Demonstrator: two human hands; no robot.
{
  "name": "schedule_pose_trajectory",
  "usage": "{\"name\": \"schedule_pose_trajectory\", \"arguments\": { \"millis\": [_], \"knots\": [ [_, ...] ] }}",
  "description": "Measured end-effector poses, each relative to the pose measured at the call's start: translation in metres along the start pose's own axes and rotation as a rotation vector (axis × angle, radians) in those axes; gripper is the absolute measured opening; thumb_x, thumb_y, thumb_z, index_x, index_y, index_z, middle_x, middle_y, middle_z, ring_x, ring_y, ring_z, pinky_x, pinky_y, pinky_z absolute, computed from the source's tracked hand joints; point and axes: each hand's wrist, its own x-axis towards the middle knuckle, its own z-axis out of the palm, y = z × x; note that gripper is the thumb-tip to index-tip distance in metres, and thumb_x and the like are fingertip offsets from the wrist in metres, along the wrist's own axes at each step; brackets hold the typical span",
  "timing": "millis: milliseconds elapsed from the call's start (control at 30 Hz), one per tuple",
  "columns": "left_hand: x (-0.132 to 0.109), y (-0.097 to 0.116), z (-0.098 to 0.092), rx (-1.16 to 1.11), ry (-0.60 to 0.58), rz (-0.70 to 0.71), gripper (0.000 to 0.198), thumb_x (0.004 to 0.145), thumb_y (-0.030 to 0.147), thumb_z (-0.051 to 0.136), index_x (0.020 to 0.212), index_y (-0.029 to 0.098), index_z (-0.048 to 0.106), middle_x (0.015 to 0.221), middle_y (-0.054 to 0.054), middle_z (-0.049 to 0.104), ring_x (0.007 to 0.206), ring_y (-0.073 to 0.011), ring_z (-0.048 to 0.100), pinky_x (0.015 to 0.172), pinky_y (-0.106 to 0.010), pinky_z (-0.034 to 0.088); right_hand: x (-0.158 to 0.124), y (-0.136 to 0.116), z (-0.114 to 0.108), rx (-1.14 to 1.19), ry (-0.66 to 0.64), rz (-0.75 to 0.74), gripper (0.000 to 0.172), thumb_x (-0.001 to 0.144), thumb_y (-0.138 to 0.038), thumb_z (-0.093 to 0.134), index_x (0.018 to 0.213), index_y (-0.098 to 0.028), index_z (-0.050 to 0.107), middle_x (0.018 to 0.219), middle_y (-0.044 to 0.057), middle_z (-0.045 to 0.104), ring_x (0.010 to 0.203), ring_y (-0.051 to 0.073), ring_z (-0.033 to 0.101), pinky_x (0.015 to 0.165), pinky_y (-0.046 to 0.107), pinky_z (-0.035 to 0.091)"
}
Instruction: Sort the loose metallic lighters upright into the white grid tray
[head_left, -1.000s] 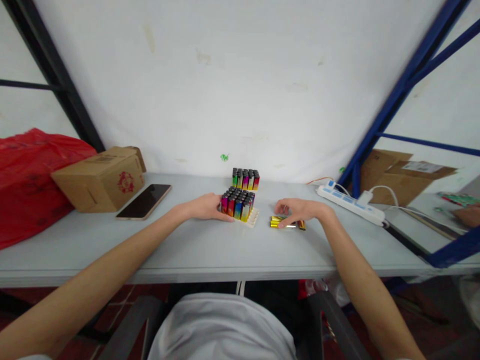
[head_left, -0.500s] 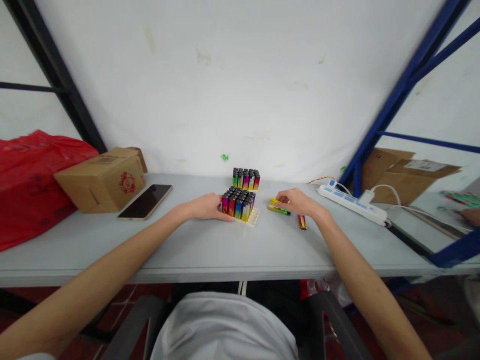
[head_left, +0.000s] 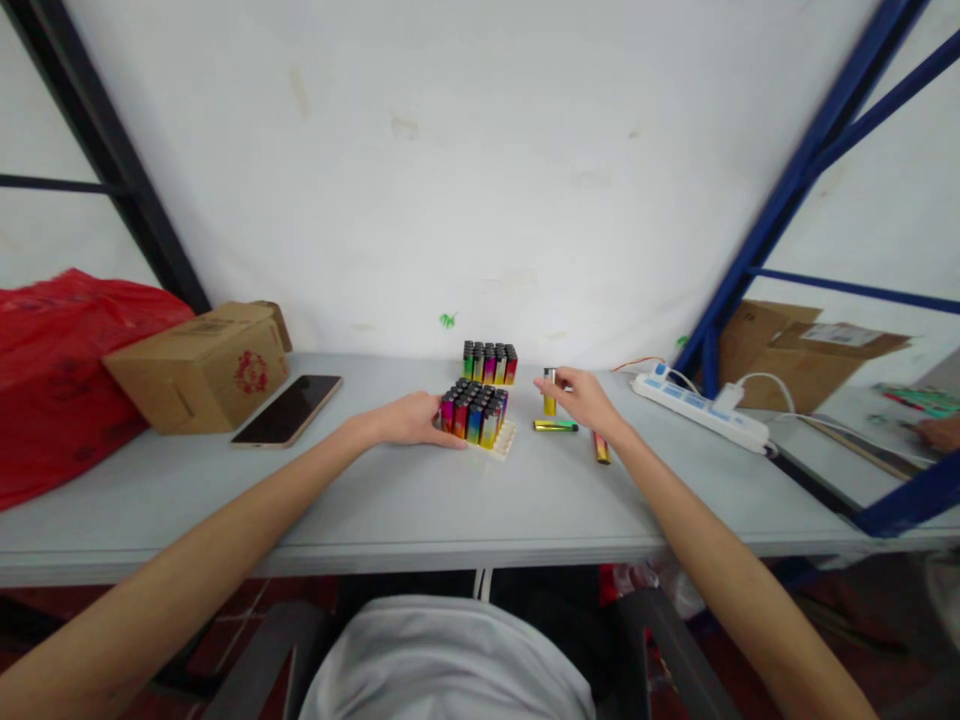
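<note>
My left hand grips the near left side of a white tray packed with upright lighters in several colours. Bare slots show along the tray's right side. Between the fingers of my right hand a yellow lighter stands upright above the table. Just below that hand lies a yellow-green lighter on its side. A red-and-gold lighter lies under my right wrist. Behind the tray stands a second block of upright lighters.
To the left are a phone, a cardboard box and a red bag. A white power strip with cables lies on the right, beside a blue frame. Another person's hand shows at the far right.
My right hand has picked up the yellow lighter from the table and turned it upright. The yellow-green lighter now lies nearly level. My left hand stays at the tray.
</note>
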Motion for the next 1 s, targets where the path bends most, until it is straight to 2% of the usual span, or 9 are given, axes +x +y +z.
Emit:
{"name": "schedule_pose_trajectory", "arguments": {
  "millis": [67,133,267,400,567,800,1000],
  "knots": [
    [0.000,-0.001,0.000,0.009,0.002,0.002,0.060,0.080,0.071,0.069,0.116,0.022,0.074,0.090,0.001,0.077,0.080,-0.0197,0.068,0.075,-0.023,0.047,-0.001,-0.003,0.004,0.118,-0.057,-0.014,0.057,0.098,-0.067,0.040,0.073,-0.019,0.059,0.067,0.002,0.062,0.064,0.015,0.053,0.063,0.027,0.040],
    [0.001,-0.002,0.001,0.020,0.009,-0.003,0.061,0.079,0.071,0.069,0.114,0.022,0.074,0.091,0.001,0.077,0.080,-0.0196,0.068,0.073,-0.023,0.047,-0.003,-0.006,0.009,0.272,-0.118,0.002,0.056,0.099,-0.068,0.036,0.079,-0.020,0.057,0.068,0.001,0.061,0.064,0.015,0.055,0.065,0.027,0.044],
    [0.001,-0.002,0.001,0.024,0.001,-0.024,0.058,0.079,0.073,0.067,0.102,0.021,0.075,0.087,0.001,0.076,0.078,-0.0192,0.067,0.069,-0.023,0.046,-0.004,-0.011,0.023,0.459,-0.146,0.090,0.050,0.096,-0.070,0.040,0.084,-0.023,0.050,0.061,-0.006,0.046,0.052,0.012,0.043,0.053,0.025,0.038],
    [0.000,0.001,0.000,0.009,-0.008,-0.017,0.053,0.080,0.070,0.068,0.099,0.020,0.075,0.082,0.002,0.074,0.075,-0.0187,0.065,0.067,-0.023,0.045,-0.006,-0.019,0.031,0.291,-0.024,0.070,0.057,0.095,-0.070,0.042,0.064,-0.022,0.038,0.056,-0.005,0.036,0.053,0.011,0.035,0.053,0.026,0.028],
    [-0.001,0.003,0.000,-0.016,0.008,-0.015,0.057,0.078,0.070,0.070,0.106,0.021,0.075,0.084,0.001,0.075,0.079,-0.0198,0.067,0.072,-0.023,0.046,-0.010,-0.030,0.031,0.139,0.137,0.000,0.053,0.094,-0.058,0.048,0.058,-0.022,0.031,0.055,-0.005,0.027,0.054,0.010,0.029,0.055,0.027,0.023],
    [0.001,0.000,0.001,0.014,-0.002,-0.009,0.052,0.080,0.070,0.068,0.096,0.020,0.074,0.085,0.001,0.075,0.076,-0.0184,0.066,0.068,-0.023,0.045,-0.008,-0.025,0.031,0.140,0.174,0.037,0.041,0.090,-0.045,0.045,0.056,-0.022,0.039,0.051,-0.004,0.039,0.052,0.012,0.038,0.057,0.028,0.028],
    [-0.001,0.004,-0.001,-0.014,0.006,-0.008,0.056,0.078,0.070,0.070,0.107,0.022,0.074,0.091,0.001,0.077,0.082,-0.0200,0.067,0.073,-0.023,0.046,-0.010,-0.031,0.030,0.126,0.141,-0.005,0.049,0.094,-0.055,0.046,0.060,-0.022,0.034,0.054,-0.005,0.032,0.054,0.011,0.032,0.056,0.027,0.025]
  ]
}}
